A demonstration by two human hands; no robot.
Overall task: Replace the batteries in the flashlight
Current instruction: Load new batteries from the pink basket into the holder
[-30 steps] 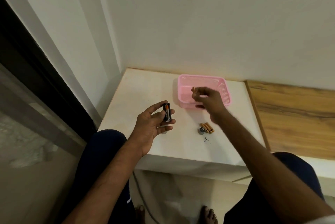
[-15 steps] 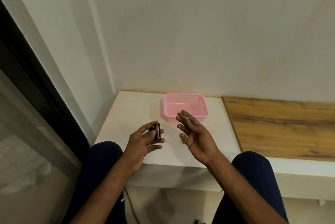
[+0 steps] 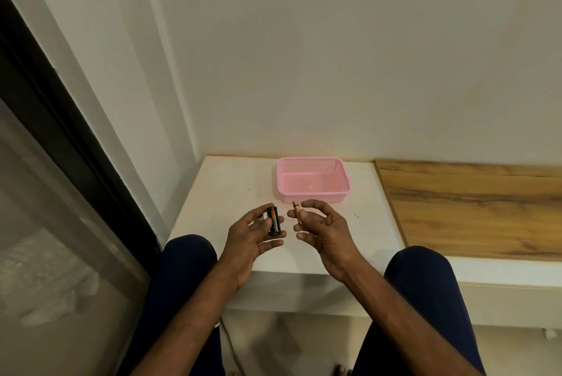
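Observation:
My left hand (image 3: 254, 234) holds a short black battery holder (image 3: 273, 220) with an orange-marked cell in it, upright between thumb and fingers. My right hand (image 3: 322, 228) pinches a slim gold battery (image 3: 297, 212) between thumb and forefinger, tip up, a few centimetres to the right of the holder. Both hands hover over the near part of the white table (image 3: 222, 193). The loose batteries and small metal cap seen earlier on the table are hidden behind my right hand.
An empty pink mesh basket (image 3: 340, 190) stands just beyond my hands, near the wall. A wooden board (image 3: 474, 208) lies to the right of the white top. My knees sit below the table edge; a dark door frame (image 3: 60, 132) runs along the left.
My head tilted up, so the table sits lower in view. My right hand came back from over the basket toward the left hand and now holds a gold battery upright beside the holder.

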